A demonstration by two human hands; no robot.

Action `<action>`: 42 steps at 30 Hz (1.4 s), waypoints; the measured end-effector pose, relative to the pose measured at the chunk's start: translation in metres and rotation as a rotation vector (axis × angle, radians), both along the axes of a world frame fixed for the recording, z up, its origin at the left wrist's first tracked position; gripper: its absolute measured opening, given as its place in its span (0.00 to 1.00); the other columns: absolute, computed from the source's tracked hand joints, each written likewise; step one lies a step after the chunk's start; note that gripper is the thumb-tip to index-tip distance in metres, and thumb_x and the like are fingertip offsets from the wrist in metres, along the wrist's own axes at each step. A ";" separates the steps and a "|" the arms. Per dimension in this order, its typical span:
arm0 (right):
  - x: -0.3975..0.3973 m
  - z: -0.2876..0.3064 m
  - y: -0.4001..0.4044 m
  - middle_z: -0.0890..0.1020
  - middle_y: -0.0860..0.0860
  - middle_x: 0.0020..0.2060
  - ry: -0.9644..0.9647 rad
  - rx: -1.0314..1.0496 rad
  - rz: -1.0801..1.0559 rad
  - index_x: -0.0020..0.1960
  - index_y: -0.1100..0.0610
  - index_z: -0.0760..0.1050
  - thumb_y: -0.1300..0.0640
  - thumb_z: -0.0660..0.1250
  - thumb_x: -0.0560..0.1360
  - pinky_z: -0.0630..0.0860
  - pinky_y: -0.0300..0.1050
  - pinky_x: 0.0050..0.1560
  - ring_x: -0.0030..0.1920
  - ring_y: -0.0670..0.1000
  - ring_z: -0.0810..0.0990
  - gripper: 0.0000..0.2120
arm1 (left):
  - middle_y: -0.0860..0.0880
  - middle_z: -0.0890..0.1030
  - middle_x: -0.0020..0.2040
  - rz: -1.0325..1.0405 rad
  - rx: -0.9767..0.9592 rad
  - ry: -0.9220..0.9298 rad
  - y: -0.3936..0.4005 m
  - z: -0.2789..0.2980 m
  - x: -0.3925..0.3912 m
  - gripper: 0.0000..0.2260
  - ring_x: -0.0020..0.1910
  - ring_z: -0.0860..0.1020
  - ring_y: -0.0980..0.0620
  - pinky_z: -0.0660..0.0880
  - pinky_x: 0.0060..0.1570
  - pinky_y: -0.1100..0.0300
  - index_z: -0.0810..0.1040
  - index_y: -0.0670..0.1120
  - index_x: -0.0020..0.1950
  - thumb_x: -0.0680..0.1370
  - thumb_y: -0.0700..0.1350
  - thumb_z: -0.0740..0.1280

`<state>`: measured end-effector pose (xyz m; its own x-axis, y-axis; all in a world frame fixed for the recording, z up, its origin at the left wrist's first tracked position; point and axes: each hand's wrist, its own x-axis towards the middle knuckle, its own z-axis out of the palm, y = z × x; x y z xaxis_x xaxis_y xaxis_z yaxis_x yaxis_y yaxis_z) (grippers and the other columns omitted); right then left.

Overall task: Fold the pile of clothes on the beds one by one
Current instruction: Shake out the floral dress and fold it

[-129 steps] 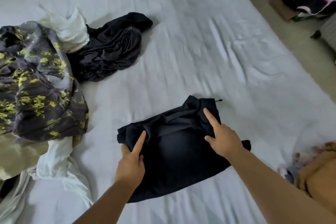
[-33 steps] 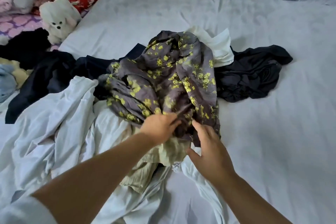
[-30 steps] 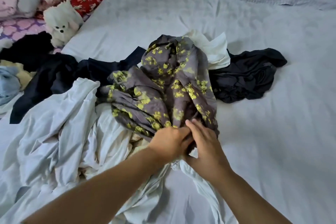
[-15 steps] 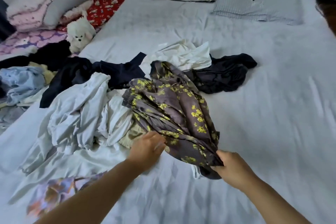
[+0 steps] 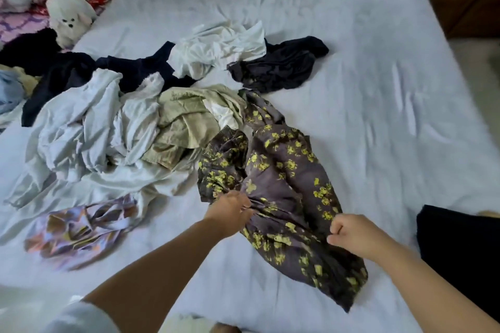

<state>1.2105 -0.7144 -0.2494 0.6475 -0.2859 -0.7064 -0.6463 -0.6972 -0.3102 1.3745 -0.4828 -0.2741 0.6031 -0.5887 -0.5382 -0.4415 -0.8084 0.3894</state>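
Pulled clear of the heap and lying crumpled on the pale blue bed sheet (image 5: 378, 89): a dark grey garment printed with yellow flowers (image 5: 281, 186), stretched from mid-bed toward the near edge; gripped at its left edge by the left hand (image 5: 230, 212), fingers curled into bunched cloth; gripped on its right side by the right hand (image 5: 351, 235), closed in a fist on the fabric. To the left, touching it: a beige crumpled garment (image 5: 186, 116) amid pale blue-white rumpled clothes (image 5: 81, 132); nearer, a purple and orange patterned cloth (image 5: 81, 227), blurred. Farther back: a white crumpled garment (image 5: 219, 46), a black garment (image 5: 281, 67) just beside it, a navy garment (image 5: 130, 67). At far left, a white plush dog (image 5: 70, 15); at right edge, a folded black garment (image 5: 457, 246).
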 end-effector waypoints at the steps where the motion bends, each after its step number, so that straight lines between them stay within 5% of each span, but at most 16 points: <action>1: 0.008 0.000 0.005 0.80 0.49 0.47 -0.046 -0.008 -0.010 0.48 0.51 0.73 0.51 0.68 0.74 0.76 0.46 0.52 0.47 0.49 0.79 0.06 | 0.47 0.70 0.66 0.007 0.025 0.001 -0.001 -0.005 0.001 0.15 0.64 0.71 0.47 0.70 0.61 0.53 0.73 0.48 0.65 0.81 0.51 0.60; 5: 0.050 -0.007 0.035 0.80 0.47 0.47 -0.162 0.036 -0.028 0.54 0.51 0.74 0.48 0.66 0.76 0.77 0.47 0.51 0.48 0.49 0.79 0.10 | 0.49 0.67 0.68 0.090 0.098 -0.055 0.003 -0.029 0.020 0.18 0.66 0.69 0.48 0.71 0.60 0.53 0.70 0.49 0.68 0.79 0.50 0.62; 13: 0.134 -0.064 0.095 0.81 0.50 0.51 -0.235 0.121 0.030 0.58 0.54 0.74 0.50 0.61 0.77 0.74 0.46 0.50 0.52 0.51 0.77 0.13 | 0.45 0.43 0.78 0.331 0.219 -0.234 0.017 -0.096 0.109 0.44 0.76 0.53 0.43 0.63 0.68 0.48 0.41 0.48 0.78 0.73 0.48 0.69; 15: 0.151 -0.077 0.100 0.80 0.50 0.50 -0.250 0.123 0.026 0.58 0.54 0.73 0.50 0.61 0.77 0.72 0.45 0.48 0.52 0.51 0.76 0.12 | 0.44 0.47 0.78 0.558 0.142 -0.052 0.014 -0.114 0.136 0.44 0.75 0.55 0.42 0.64 0.69 0.46 0.47 0.45 0.78 0.70 0.48 0.72; 18: 0.170 -0.085 0.101 0.78 0.49 0.52 -0.287 0.118 -0.017 0.60 0.53 0.72 0.51 0.61 0.77 0.73 0.46 0.52 0.54 0.50 0.75 0.13 | 0.41 0.72 0.64 0.731 -0.003 0.099 0.004 -0.129 0.162 0.25 0.62 0.72 0.41 0.73 0.60 0.46 0.72 0.43 0.64 0.69 0.46 0.73; 20: 0.181 -0.083 0.098 0.75 0.48 0.60 -0.335 0.121 -0.060 0.66 0.52 0.70 0.51 0.62 0.77 0.72 0.45 0.56 0.59 0.49 0.74 0.18 | 0.44 0.78 0.51 0.634 -0.089 0.019 -0.005 -0.122 0.165 0.15 0.52 0.77 0.43 0.76 0.50 0.52 0.77 0.45 0.54 0.69 0.44 0.71; 23: 0.194 -0.071 0.092 0.68 0.47 0.68 -0.457 0.109 -0.127 0.73 0.51 0.62 0.48 0.65 0.77 0.68 0.43 0.60 0.67 0.48 0.67 0.27 | 0.55 0.75 0.37 0.439 -0.282 -0.057 -0.022 -0.093 0.155 0.10 0.41 0.74 0.50 0.64 0.33 0.68 0.73 0.54 0.44 0.70 0.39 0.67; 27: 0.207 -0.037 0.086 0.61 0.44 0.72 -0.637 0.194 -0.213 0.75 0.43 0.55 0.48 0.68 0.74 0.62 0.42 0.69 0.72 0.43 0.59 0.35 | 0.55 0.78 0.45 0.168 -0.535 -0.013 -0.037 -0.041 0.147 0.19 0.43 0.74 0.57 0.66 0.39 0.76 0.78 0.49 0.55 0.67 0.33 0.67; 30: 0.205 -0.004 0.073 0.60 0.36 0.70 -0.672 0.329 -0.219 0.73 0.35 0.56 0.54 0.66 0.73 0.62 0.42 0.70 0.70 0.32 0.57 0.34 | 0.47 0.81 0.48 -0.001 -0.710 0.037 -0.043 0.003 0.145 0.21 0.48 0.78 0.53 0.73 0.47 0.67 0.79 0.40 0.56 0.65 0.28 0.67; 33: 0.197 0.032 0.056 0.55 0.28 0.66 -0.591 0.283 -0.078 0.65 0.33 0.63 0.56 0.67 0.69 0.61 0.37 0.63 0.61 0.22 0.56 0.30 | 0.46 0.80 0.42 -0.164 -0.784 0.010 -0.045 0.043 0.140 0.10 0.42 0.77 0.54 0.73 0.41 0.64 0.80 0.36 0.45 0.65 0.30 0.72; 36: 0.187 0.077 0.045 0.63 0.32 0.65 -0.551 0.085 0.101 0.44 0.41 0.66 0.53 0.71 0.67 0.68 0.41 0.55 0.59 0.34 0.66 0.14 | 0.51 0.76 0.38 -0.244 -0.774 -0.075 -0.040 0.077 0.124 0.05 0.38 0.74 0.57 0.69 0.38 0.67 0.80 0.39 0.41 0.67 0.34 0.73; 38: 0.177 0.102 0.042 0.73 0.38 0.43 -0.552 -0.018 0.192 0.32 0.46 0.60 0.56 0.70 0.68 0.68 0.45 0.41 0.40 0.42 0.70 0.18 | 0.57 0.76 0.38 -0.147 -0.761 -0.094 -0.033 0.093 0.109 0.04 0.37 0.74 0.59 0.68 0.39 0.71 0.80 0.45 0.43 0.70 0.38 0.73; 40: 0.163 0.128 0.042 0.65 0.45 0.31 -0.578 -0.047 0.219 0.30 0.51 0.56 0.61 0.67 0.68 0.60 0.46 0.34 0.31 0.46 0.63 0.20 | 0.60 0.76 0.37 -0.091 -0.703 -0.097 -0.026 0.103 0.090 0.04 0.37 0.73 0.61 0.67 0.38 0.73 0.79 0.49 0.46 0.73 0.42 0.72; 42: 0.143 0.155 0.042 0.63 0.46 0.30 -0.614 -0.055 0.221 0.30 0.50 0.56 0.63 0.66 0.68 0.57 0.43 0.33 0.30 0.45 0.61 0.20 | 0.57 0.79 0.40 -0.134 -0.564 -0.076 -0.019 0.108 0.069 0.05 0.39 0.75 0.59 0.69 0.39 0.72 0.79 0.48 0.50 0.75 0.46 0.69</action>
